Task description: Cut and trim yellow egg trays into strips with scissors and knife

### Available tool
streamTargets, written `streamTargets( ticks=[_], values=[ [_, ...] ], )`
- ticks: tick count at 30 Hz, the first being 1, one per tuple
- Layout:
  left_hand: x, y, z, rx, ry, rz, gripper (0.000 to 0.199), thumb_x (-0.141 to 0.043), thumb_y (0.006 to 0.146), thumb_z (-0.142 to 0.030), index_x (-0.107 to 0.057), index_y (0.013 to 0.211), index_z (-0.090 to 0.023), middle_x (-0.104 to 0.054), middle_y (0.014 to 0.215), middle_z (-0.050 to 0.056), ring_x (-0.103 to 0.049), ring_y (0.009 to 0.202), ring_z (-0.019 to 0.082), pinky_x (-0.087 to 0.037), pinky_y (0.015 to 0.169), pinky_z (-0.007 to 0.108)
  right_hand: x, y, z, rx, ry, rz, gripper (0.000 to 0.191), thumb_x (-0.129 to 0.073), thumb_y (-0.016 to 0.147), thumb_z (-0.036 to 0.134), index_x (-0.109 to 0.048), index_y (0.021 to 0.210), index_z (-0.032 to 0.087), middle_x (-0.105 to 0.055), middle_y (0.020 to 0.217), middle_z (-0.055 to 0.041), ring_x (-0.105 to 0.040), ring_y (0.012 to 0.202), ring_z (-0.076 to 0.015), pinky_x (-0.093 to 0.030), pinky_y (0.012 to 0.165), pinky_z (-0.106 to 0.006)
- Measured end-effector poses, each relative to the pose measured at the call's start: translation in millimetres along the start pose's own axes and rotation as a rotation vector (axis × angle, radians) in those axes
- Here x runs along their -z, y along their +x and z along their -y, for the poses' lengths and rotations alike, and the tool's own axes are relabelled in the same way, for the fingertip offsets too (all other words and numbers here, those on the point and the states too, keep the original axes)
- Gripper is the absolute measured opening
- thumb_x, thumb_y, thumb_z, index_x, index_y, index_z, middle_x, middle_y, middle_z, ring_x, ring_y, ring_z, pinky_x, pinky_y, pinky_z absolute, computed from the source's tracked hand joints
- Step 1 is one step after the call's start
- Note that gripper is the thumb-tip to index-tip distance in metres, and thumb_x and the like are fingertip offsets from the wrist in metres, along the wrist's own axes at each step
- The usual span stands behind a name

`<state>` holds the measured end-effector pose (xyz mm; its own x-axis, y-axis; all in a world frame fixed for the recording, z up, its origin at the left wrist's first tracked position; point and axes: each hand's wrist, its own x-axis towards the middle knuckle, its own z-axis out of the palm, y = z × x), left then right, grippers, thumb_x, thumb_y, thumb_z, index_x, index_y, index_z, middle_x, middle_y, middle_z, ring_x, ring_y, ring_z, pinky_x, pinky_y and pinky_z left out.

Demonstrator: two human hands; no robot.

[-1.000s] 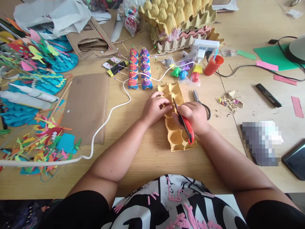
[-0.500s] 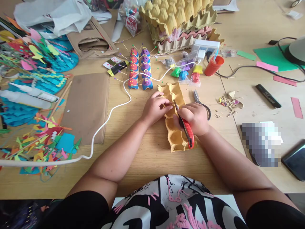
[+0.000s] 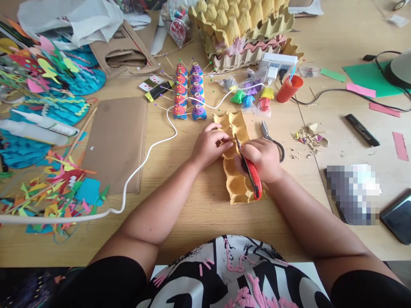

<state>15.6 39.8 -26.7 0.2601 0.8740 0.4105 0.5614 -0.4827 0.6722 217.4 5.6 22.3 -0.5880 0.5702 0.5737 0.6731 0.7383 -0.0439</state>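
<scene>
A yellow egg-carton strip (image 3: 236, 183), two cups wide, lies lengthwise in front of me on the wooden table. My left hand (image 3: 210, 145) grips its left edge near the middle, fingers bent over the cups. My right hand (image 3: 261, 159) is wrapped round a red utility knife (image 3: 254, 179); the blade points away from me and touches the carton's middle, close to my left fingertips. Dark-handled scissors (image 3: 272, 141) lie just right of the carton, beyond my right hand. Painted cup strips, one red (image 3: 180, 95) and one purple (image 3: 197, 92), stand behind my left hand.
A white cable (image 3: 146, 159) crosses the left side. Cardboard (image 3: 112, 143) and paper scraps (image 3: 69, 188) lie left. Clay bags (image 3: 248, 101), a red cup (image 3: 289, 89), a power strip (image 3: 278, 61) and stacked egg trays (image 3: 237, 25) are behind; a black phone (image 3: 398, 216) is right.
</scene>
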Motion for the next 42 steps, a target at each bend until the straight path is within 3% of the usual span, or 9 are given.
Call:
streamTargets(
  ticks=[5, 10, 15, 21, 27, 32, 38, 42],
  values=[
    [0.3, 0.6, -1.0, 0.022, 0.011, 0.009, 0.007, -0.075, 0.085, -0.029, -0.077, 0.087, -0.023, -0.078, 0.086, 0.003, -0.06, 0.126, 0.029, -0.053, 0.104, 0.043, -0.6, 1.1, 0.3, -0.065, -0.02, 0.059, 0.025, -0.048, 0.094, 0.026, -0.059, 0.073, 0.02, -0.059, 0.061, -0.0006, -0.047, 0.056, -0.0137, -0.031, 0.058, -0.029],
    [-0.2, 0.0, 0.2, 0.012, 0.018, 0.009, 0.009, -0.076, 0.084, -0.03, -0.077, 0.09, -0.024, -0.079, 0.088, 0.002, -0.06, 0.126, 0.029, -0.053, 0.105, 0.044, 1.5, -0.1, 0.3, 0.009, -0.007, 0.024, 0.024, -0.053, 0.091, 0.028, -0.056, 0.069, 0.021, -0.056, 0.056, 0.0002, -0.047, 0.053, -0.0138, -0.031, 0.057, -0.029],
    [-0.4, 0.3, -0.8, 0.008, 0.008, 0.004, 0.006, -0.074, 0.086, -0.028, -0.077, 0.087, -0.023, -0.078, 0.085, 0.003, -0.06, 0.125, 0.029, -0.052, 0.104, 0.043, 0.4, 2.8, 2.3, -0.082, -0.03, 0.08, 0.027, -0.047, 0.095, 0.027, -0.058, 0.072, 0.02, -0.058, 0.059, -0.0008, -0.048, 0.054, -0.0141, -0.032, 0.057, -0.029],
    [-0.4, -0.3, 0.9, -0.005, -0.004, -0.008, 0.008, -0.077, 0.084, -0.028, -0.077, 0.089, -0.023, -0.079, 0.087, 0.002, -0.06, 0.125, 0.029, -0.052, 0.104, 0.043, 0.2, 0.0, 0.2, -0.006, 0.004, 0.009, 0.026, -0.049, 0.093, 0.029, -0.057, 0.069, 0.02, -0.055, 0.055, 0.0005, -0.048, 0.052, -0.0139, -0.033, 0.055, -0.029],
    [-0.7, -0.3, 0.9, 0.012, 0.01, 0.002, 0.007, -0.076, 0.085, -0.028, -0.078, 0.089, -0.023, -0.078, 0.087, 0.003, -0.06, 0.126, 0.029, -0.051, 0.105, 0.042, -1.0, 1.3, 0.6, -0.08, -0.018, 0.054, 0.026, -0.047, 0.095, 0.028, -0.059, 0.074, 0.02, -0.059, 0.059, -0.001, -0.049, 0.053, -0.0142, -0.033, 0.056, -0.029],
    [-0.8, 0.3, 0.5, 0.004, -0.004, -0.01, 0.008, -0.078, 0.082, -0.026, -0.078, 0.09, -0.022, -0.079, 0.087, 0.002, -0.061, 0.124, 0.029, -0.052, 0.104, 0.042, -0.9, -0.6, -1.1, 0.0, 0.017, -0.014, 0.028, -0.052, 0.092, 0.033, -0.055, 0.066, 0.021, -0.055, 0.054, 0.0, -0.046, 0.05, -0.0136, -0.032, 0.055, -0.03],
    [-1.0, -0.3, -0.3, 0.014, 0.013, -0.007, 0.005, -0.076, 0.084, -0.026, -0.078, 0.088, -0.022, -0.078, 0.089, 0.002, -0.061, 0.126, 0.028, -0.052, 0.104, 0.04, -2.5, 0.0, -1.0, -0.084, -0.001, 0.009, 0.025, -0.048, 0.094, 0.03, -0.058, 0.073, 0.02, -0.058, 0.058, -0.0002, -0.046, 0.051, -0.0132, -0.032, 0.054, -0.029],
    [-1.0, -0.7, 1.1, 0.003, 0.003, -0.011, 0.008, -0.078, 0.083, -0.026, -0.078, 0.09, -0.022, -0.079, 0.088, 0.002, -0.061, 0.125, 0.028, -0.053, 0.103, 0.04, -1.8, -1.3, -2.0, -0.017, 0.009, -0.026, 0.03, -0.05, 0.092, 0.034, -0.054, 0.066, 0.021, -0.054, 0.053, 0.0006, -0.045, 0.049, -0.0129, -0.033, 0.054, -0.029]
  ],
)
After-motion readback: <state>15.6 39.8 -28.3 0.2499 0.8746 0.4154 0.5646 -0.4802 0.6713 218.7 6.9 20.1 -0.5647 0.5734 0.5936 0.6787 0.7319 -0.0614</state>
